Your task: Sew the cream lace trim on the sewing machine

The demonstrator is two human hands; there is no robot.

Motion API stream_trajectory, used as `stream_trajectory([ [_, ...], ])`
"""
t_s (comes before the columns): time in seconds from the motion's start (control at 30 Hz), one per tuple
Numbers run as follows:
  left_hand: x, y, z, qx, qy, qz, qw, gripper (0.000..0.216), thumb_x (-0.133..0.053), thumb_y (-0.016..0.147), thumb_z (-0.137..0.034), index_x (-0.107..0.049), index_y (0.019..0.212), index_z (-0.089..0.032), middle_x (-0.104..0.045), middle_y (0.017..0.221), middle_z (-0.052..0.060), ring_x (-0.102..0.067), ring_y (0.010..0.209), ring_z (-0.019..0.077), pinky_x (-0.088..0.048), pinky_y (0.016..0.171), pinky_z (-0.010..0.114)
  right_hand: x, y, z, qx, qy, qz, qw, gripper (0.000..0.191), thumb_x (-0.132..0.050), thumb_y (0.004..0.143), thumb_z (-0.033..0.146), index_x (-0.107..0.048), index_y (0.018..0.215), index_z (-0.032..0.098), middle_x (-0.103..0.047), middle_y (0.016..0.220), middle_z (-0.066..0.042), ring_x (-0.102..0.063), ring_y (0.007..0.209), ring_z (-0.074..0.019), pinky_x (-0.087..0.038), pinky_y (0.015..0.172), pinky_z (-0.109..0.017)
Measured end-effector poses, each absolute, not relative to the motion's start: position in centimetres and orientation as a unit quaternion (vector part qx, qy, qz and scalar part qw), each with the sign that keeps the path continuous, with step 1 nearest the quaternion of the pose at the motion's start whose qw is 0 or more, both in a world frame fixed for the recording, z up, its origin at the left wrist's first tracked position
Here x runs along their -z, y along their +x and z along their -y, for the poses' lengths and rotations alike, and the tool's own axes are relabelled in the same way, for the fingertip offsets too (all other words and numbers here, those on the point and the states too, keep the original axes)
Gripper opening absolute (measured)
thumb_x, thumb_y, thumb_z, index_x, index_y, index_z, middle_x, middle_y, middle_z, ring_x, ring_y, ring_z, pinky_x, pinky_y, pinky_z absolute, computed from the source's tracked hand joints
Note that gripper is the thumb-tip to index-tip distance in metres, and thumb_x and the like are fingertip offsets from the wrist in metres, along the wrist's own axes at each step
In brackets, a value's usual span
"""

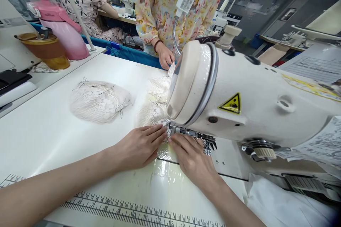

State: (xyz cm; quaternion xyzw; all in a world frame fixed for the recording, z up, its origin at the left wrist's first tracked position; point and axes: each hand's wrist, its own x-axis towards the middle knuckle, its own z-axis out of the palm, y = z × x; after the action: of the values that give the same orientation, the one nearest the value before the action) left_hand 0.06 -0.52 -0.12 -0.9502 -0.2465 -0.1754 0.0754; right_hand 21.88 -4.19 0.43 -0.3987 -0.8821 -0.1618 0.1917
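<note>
At far left, an amber cup (44, 48) in front of a pink bottle (64, 32). Next, flat on the white counter (48, 138), a rounded lace piece (99, 101) with loose dark threads. Then the left grip (140, 145), released, fingers straight and laid over gathered lace (151, 111) running in beside the sewing machine (253, 92). At the far end of that lace, a co-worker's grip (165, 57), fingertips touching it. Just right of the needle area, the right grip (193, 154), partly hidden by metal parts; cannot tell whether clenched or released. At far right, rumpled white cloth (287, 200).
</note>
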Motion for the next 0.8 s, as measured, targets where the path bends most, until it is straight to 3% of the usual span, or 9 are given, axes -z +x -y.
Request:
stream_trajectory([
  [0.33, 0.2, 0.6, 0.4, 0.187, -0.946, 0.260, 0.045, 0.038, -0.040, 0.095, -0.023, -0.058, 0.124, -0.006, -0.060, 0.130, 0.014, -0.054, 0.124, 0.0273, -0.052, 0.098, 0.040, -0.2, 22.5, 4.2, 0.240, -0.398, 0.876, 0.133, 0.039, -0.037, 0.087, -0.003, -0.066, 0.108, 0.013, -0.071, 0.109, -0.006, -0.061, 0.095, -0.0163, -0.045, 0.075, -0.030],
  [0.8, 0.4, 1.0, 0.6, 0.178, -0.937, 0.298, 0.040, 0.038, -0.040, 0.095, -0.023, -0.056, 0.125, -0.008, -0.057, 0.132, 0.017, -0.051, 0.126, 0.0318, -0.052, 0.096, 0.046, 1.0, 23.0, 4.0, 0.193, -0.446, 0.865, 0.125, 0.040, -0.046, 0.086, 0.001, -0.061, 0.119, 0.019, -0.069, 0.111, -0.006, -0.062, 0.088, -0.0156, -0.047, 0.079, -0.031],
])
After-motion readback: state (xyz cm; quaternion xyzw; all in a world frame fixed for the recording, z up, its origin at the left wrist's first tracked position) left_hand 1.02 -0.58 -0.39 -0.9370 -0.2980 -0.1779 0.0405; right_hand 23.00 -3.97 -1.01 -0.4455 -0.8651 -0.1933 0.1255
